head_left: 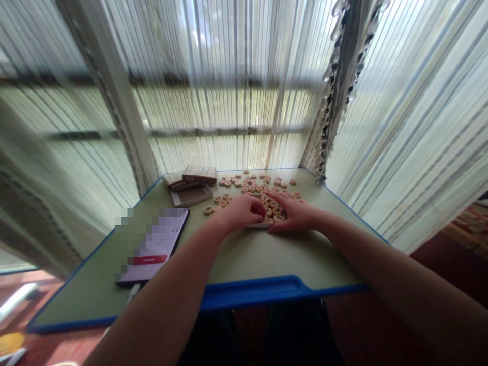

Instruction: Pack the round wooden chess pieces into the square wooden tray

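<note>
Between my two hands lies a shallow box [257,225] with round wooden xiangqi pieces [277,211] laid flat inside it. My left hand [244,211] reaches over the box's left part, its fingers curled down among the pieces; whatever its fingertips grip is hidden. Along the box's right side rests my right hand [297,211], fingers stretched out and thumb apart near the front corner. More loose pieces [251,188] are scattered on the table behind the box and to the left of my left hand.
An open, shallow box part [192,195] lies at the back left, with further closed-looking boxes [199,174] stacked behind it. A phone [156,249] with a cable sits on the table's left side. The pale table [244,259] has a blue edge; striped curtains [229,101] hang behind.
</note>
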Available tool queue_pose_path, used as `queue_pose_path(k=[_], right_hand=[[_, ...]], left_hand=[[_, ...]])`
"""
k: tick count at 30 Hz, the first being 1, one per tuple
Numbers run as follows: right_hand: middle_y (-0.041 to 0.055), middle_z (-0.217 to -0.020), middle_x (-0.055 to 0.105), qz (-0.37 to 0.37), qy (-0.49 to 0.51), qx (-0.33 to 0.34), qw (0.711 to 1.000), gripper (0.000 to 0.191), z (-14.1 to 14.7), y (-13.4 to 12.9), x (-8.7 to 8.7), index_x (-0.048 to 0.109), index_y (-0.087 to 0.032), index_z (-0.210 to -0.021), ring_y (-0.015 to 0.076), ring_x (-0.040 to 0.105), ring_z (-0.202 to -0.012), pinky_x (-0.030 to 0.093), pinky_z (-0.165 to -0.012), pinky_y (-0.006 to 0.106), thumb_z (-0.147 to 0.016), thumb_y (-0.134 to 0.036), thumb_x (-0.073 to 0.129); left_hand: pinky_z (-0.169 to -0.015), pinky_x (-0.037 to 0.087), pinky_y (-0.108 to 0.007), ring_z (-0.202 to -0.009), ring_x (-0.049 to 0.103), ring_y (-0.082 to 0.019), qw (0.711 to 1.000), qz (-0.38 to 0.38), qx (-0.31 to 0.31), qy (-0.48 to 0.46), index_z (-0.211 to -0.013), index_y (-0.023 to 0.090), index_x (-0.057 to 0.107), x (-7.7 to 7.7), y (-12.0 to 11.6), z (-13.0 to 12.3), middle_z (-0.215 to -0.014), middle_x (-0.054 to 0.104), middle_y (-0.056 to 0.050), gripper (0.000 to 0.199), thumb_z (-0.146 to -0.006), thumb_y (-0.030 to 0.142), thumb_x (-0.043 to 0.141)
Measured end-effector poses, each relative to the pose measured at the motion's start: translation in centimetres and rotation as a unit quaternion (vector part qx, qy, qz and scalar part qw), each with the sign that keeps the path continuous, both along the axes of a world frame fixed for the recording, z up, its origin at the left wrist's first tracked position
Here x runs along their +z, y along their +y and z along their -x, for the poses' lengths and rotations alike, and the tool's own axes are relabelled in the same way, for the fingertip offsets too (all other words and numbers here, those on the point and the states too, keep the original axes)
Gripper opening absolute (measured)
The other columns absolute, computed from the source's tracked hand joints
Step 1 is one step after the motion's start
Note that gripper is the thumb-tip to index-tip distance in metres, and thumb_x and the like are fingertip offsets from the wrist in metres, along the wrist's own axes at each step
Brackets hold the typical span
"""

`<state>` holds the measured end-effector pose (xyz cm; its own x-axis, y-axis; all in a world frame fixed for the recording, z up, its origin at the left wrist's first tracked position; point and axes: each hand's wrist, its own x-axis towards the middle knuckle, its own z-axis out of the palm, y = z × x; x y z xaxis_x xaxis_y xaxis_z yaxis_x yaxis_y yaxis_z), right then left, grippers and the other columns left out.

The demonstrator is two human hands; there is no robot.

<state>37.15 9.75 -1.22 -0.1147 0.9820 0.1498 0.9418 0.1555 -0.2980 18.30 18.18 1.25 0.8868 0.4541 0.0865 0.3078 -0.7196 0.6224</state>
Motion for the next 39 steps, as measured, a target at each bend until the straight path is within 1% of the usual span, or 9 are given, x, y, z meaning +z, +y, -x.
queue_pose_path(k=[7, 16, 19, 22, 26, 29, 33, 37, 39], right_hand=[[0.0114, -0.144, 0.027, 0.002, -0.013, 0.007, 1.000, 0.103, 0.0, -0.2, 0.2, 0.023, -0.023, -0.141, 0.0331, 0.021, -0.132, 0.024, -0.105, 0.050, -0.056, -0.066, 0.063], [0.0099, -0.144, 0.027, 0.000, -0.009, 0.013, 1.000, 0.104, -0.4, 0.1, -0.4, 0.021, -0.025, -0.141, 0.0331, 0.022, -0.132, 0.024, -0.105, 0.050, -0.056, -0.067, 0.063], [0.0094, -0.144, 0.028, -0.006, -0.003, 0.015, 1.000, 0.102, -0.3, -0.1, -0.2, 0.022, -0.025, -0.141, 0.0324, 0.023, -0.132, 0.024, -0.105, 0.049, -0.056, -0.065, 0.063], [0.0104, -0.144, 0.027, -0.003, 0.005, 0.007, 1.000, 0.105, -0.1, -0.2, 0.0, 0.020, -0.023, -0.141, 0.0324, 0.023, -0.131, 0.023, -0.106, 0.048, -0.056, -0.066, 0.064], [0.0127, -0.145, 0.025, 0.007, 0.004, 0.003, 1.000, 0.109, -0.1, -0.1, -0.1, 0.019, -0.018, -0.142, 0.0325, 0.021, -0.132, 0.023, -0.106, 0.047, -0.055, -0.068, 0.062], [0.0132, -0.145, 0.024, 0.011, -0.005, 0.009, 1.000, 0.108, -0.2, -0.1, -0.2, 0.019, -0.018, -0.142, 0.0322, 0.020, -0.132, 0.022, -0.107, 0.047, -0.056, -0.069, 0.061], [0.0143, -0.145, 0.023, 0.001, 0.013, -0.005, 1.000, 0.113, -0.2, -0.1, -0.3, 0.012, -0.019, -0.143, 0.0335, 0.021, -0.132, 0.023, -0.105, 0.048, -0.054, -0.067, 0.063], [0.0172, -0.145, 0.022, 0.003, 0.020, -0.019, 1.000, 0.120, -0.1, -0.1, -0.3, 0.004, -0.018, -0.143, 0.0346, 0.022, -0.131, 0.024, -0.105, 0.049, -0.053, -0.068, 0.064], [0.0175, -0.145, 0.021, 0.007, 0.017, -0.018, 1.000, 0.120, -0.1, -0.1, -0.3, 0.004, -0.018, -0.143, 0.0350, 0.020, -0.132, 0.023, -0.105, 0.049, -0.053, -0.068, 0.064]], left_hand=[[-0.071, 0.045, -0.022, -0.075, 0.062, -0.014, 0.999, -0.010, -0.011, 0.051, -0.092, 0.017, 0.072, 0.5, 0.1, 0.3, -0.084, 0.071, -0.001, 0.030, -0.067, 0.020, 0.055], [-0.072, 0.047, -0.023, -0.076, 0.062, -0.015, 0.999, 0.034, -0.012, 0.008, -0.097, 0.015, 0.068, -0.3, 0.5, 0.3, -0.085, 0.070, -0.003, 0.033, -0.065, 0.024, 0.062], [-0.067, 0.046, -0.022, -0.073, 0.061, -0.014, 1.000, 0.011, 0.000, -0.014, -0.095, 0.014, 0.066, -0.2, 0.3, 0.2, -0.081, 0.069, -0.003, 0.032, -0.065, 0.026, 0.064], [-0.062, 0.044, -0.021, -0.069, 0.059, -0.013, 0.999, -0.024, -0.008, -0.024, -0.084, 0.015, 0.066, -0.1, 0.1, 0.1, -0.075, 0.067, -0.001, 0.023, -0.066, 0.030, 0.063], [-0.059, 0.042, -0.020, -0.065, 0.057, -0.012, 0.998, -0.056, -0.005, -0.023, -0.078, 0.016, 0.068, -0.7, 0.1, -0.2, -0.069, 0.065, 0.000, 0.020, -0.069, 0.033, 0.061], [-0.060, 0.041, -0.021, -0.064, 0.056, -0.012, 0.997, -0.077, -0.007, -0.017, -0.081, 0.017, 0.071, -0.9, 0.1, -0.5, -0.070, 0.065, 0.000, 0.023, -0.071, 0.034, 0.059], [-0.069, 0.042, -0.022, -0.072, 0.056, -0.013, 0.992, -0.111, -0.037, -0.035, -0.079, 0.017, 0.073, -0.4, 0.0, -0.5, -0.077, 0.066, -0.002, 0.023, -0.075, 0.032, 0.055], [-0.066, 0.042, -0.022, -0.068, 0.057, -0.013, 0.993, -0.109, 0.006, -0.039, -0.082, 0.015, 0.072, 0.2, -0.1, -0.2, -0.076, 0.067, -0.003, 0.026, -0.074, 0.029, 0.052], [-0.066, 0.042, -0.022, -0.067, 0.057, -0.013, 0.994, -0.106, 0.005, -0.038, -0.083, 0.016, 0.073, 0.3, -0.2, -0.1, -0.077, 0.068, -0.002, 0.025, -0.071, 0.025, 0.052]])
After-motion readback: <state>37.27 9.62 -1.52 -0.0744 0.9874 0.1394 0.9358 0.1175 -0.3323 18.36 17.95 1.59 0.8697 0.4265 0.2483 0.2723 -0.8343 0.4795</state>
